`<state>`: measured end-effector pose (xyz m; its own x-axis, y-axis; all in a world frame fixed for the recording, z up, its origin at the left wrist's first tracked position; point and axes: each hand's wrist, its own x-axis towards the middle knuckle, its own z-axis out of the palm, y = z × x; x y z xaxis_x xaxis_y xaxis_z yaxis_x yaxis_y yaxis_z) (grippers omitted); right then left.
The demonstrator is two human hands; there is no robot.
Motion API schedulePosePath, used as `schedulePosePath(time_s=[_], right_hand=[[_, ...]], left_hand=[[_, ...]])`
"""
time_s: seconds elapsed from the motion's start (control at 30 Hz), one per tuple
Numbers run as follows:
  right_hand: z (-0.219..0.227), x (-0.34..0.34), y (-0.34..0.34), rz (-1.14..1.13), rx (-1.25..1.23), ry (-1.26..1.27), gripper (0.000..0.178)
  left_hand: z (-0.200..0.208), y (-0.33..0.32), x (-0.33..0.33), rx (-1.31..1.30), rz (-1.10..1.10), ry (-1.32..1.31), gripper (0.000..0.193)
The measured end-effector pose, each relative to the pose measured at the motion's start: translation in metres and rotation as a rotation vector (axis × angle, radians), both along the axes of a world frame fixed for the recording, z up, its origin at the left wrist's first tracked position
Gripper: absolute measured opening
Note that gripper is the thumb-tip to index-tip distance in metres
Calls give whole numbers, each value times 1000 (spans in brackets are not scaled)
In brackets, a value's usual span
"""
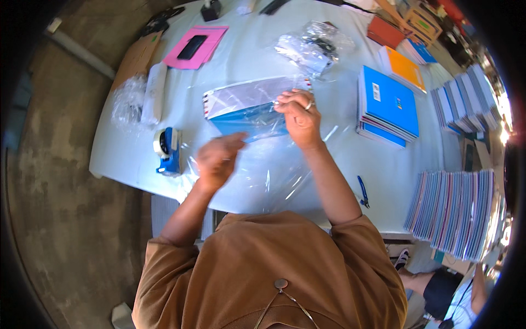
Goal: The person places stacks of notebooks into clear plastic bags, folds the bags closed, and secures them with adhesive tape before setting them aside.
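Observation:
A flat blue and silver-grey item with striped end edges lies on the table before me, its exact kind unclear. Clear plastic film covers part of it and spreads toward my body. My right hand, with a ring on one finger, is closed in a pinch on the film over the item's right part. Motion smears my left hand at the item's lower left, over the film. Whether its fingers hold the film does not show. A blue tape dispenser with a roll in it stands left of that hand.
Right of my hands are stacked blue notebooks, an orange book, blue-handled cutters and a tall notebook stack. Crumpled plastic lies behind. A phone rests on pink sheets. Another person is at lower right.

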<state>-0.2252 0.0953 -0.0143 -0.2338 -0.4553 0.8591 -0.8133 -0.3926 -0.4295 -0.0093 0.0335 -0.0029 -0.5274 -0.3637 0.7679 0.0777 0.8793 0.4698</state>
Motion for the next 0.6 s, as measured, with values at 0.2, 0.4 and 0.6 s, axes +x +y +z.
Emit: schedulePosePath(time_s=[0.2,0.4,0.6], right_hand=[[1,3,-4,12,-78,4,20],[-6,-3,-2,-12,-48,108,18],[-9,-8,1,-65,-1,138,20]], left_hand=[[-59,-117,229,651,1033,-488,43],[-70,-133,209,1558,627,-731,50],[-96,-84,240,1574,-185,275,27]])
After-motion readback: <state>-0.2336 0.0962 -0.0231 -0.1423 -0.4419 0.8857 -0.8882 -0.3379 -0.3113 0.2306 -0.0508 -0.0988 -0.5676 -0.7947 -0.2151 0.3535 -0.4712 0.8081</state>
